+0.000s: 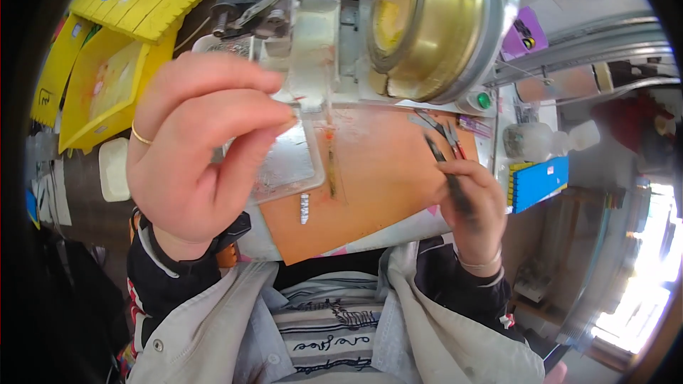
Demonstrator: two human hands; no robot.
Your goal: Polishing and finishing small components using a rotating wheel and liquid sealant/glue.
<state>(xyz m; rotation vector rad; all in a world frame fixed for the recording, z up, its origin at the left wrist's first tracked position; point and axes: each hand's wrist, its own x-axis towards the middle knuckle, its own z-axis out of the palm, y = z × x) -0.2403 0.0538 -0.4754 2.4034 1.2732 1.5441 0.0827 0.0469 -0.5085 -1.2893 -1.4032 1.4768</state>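
Observation:
My left hand [206,142] is raised close to the camera, left of the middle. Its thumb and forefinger are pressed together in a pinch; whatever is between the tips is too small to name. Below and behind those fingers lies a clear shallow tray [293,160] with a silvery bottom, partly covered by the hand. My right hand [475,210] is closed round black tweezers [455,188], somewhat blurred, their tip pointing up and away over the orange-brown work mat [388,171]. A short segmented silver strip [304,209] rests on the mat near the tray's corner.
A large brass-coloured round lamp or housing [445,28] overhangs the far side. Pliers-like hand tools [448,136] lie at the mat's far right. Beyond them stand a green-capped jar [478,102], a clear bottle [526,141] and a blue box [541,183]. Yellow bins [107,92] fill the far left.

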